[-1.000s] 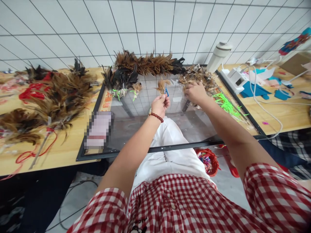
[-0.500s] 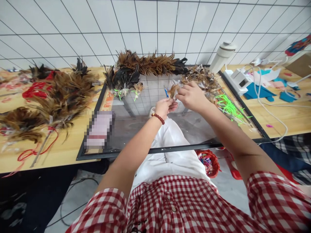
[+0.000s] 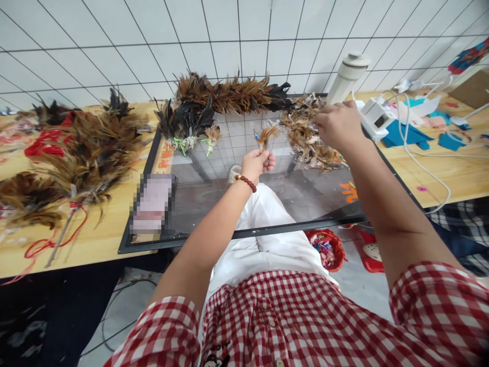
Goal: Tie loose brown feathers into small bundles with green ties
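Observation:
My left hand (image 3: 257,165), with a beaded bracelet at the wrist, is closed on a small bunch of brown feathers (image 3: 270,133) whose tips fan upward. It is over the middle of the glass-topped board (image 3: 244,204). My right hand (image 3: 338,125) is at the right end of a loose pile of brown and white feathers (image 3: 301,127); its fingers are curled together, and what they pinch, if anything, is hidden. Behind the left hand lies a long brown feather garland (image 3: 229,94). Black feather bunches (image 3: 187,122) tied with green and a small tied brown bunch (image 3: 212,136) lie to the left.
A pixelated phone-like object (image 3: 153,204) lies on the board's left side. Larger feather bunches (image 3: 95,148) with red cord cover the left table. At the right stand a white bottle (image 3: 347,76), a white power adapter (image 3: 376,117) with cables and blue scraps (image 3: 407,133).
My right hand has moved right, away from the left hand, to the loose feather pile. The left hand keeps the brown feathers. The green strands at the right are now largely hidden.

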A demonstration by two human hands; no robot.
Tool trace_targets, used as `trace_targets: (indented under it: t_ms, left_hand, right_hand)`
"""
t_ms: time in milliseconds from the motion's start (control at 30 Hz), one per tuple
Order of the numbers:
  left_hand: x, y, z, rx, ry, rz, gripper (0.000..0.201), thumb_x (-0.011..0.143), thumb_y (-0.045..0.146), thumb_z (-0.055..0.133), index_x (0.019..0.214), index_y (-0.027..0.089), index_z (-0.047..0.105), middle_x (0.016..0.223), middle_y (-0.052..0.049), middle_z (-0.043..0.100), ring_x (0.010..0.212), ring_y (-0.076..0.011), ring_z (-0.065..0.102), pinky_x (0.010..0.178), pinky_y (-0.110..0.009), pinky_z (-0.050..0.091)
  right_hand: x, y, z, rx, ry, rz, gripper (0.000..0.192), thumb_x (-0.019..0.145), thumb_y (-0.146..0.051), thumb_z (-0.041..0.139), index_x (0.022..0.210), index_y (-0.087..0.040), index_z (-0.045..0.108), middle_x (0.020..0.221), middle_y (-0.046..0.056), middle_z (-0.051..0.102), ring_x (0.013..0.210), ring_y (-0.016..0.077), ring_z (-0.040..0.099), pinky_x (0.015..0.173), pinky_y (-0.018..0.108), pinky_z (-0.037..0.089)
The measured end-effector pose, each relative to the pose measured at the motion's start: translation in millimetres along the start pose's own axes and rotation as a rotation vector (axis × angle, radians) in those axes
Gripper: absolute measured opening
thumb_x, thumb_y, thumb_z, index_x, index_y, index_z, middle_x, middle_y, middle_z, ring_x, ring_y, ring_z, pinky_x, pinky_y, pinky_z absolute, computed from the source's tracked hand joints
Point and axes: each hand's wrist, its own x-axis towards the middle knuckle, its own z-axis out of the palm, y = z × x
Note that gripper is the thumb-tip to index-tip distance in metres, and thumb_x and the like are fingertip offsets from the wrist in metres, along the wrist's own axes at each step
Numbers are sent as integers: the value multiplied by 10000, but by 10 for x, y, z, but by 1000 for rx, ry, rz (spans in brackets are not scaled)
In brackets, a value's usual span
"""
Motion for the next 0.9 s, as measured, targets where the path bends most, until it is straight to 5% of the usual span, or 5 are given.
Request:
trace_targets:
  t_ms: [133,333,567,900]
  left_hand:
    - [14,9,-3,-94,53,3,253,1016,110,580,770,144,624,577,40,625,485,-51,572,581,-190,455]
    - [16,1,-8,-139,46,34,247,1012,113,594,769,139,626,598,33,634,505,-54,584,597,-194,471]
    - [16,21,-8,-141,59,-1,243,1021,120,580,782,138,621,627,24,662,538,-56,614,641,-197,494]
    - [-10,-23,59,49,27,93,241,950,68,644,719,137,639,712,-6,710,548,-86,659,652,-228,532]
  right_hand:
    - [-126,261,250,73,-120,-180,253,1005,-221,555,996,-160,800,1072,127,779,1017,242,619,907,449,337]
    - [-181,151,564,-9,-186,-224,217,977,-221,618,1032,-151,816,1141,147,768,1033,231,567,874,421,304]
    - [-178,-36,237,15,-19,-249,362,1048,-262,399,1086,-225,757,1089,93,773,1037,267,629,951,440,385]
    - [-134,-672,-41,-180,-218,-462,431,1031,-204,302,1029,-248,731,996,132,711,1077,312,616,1057,504,370]
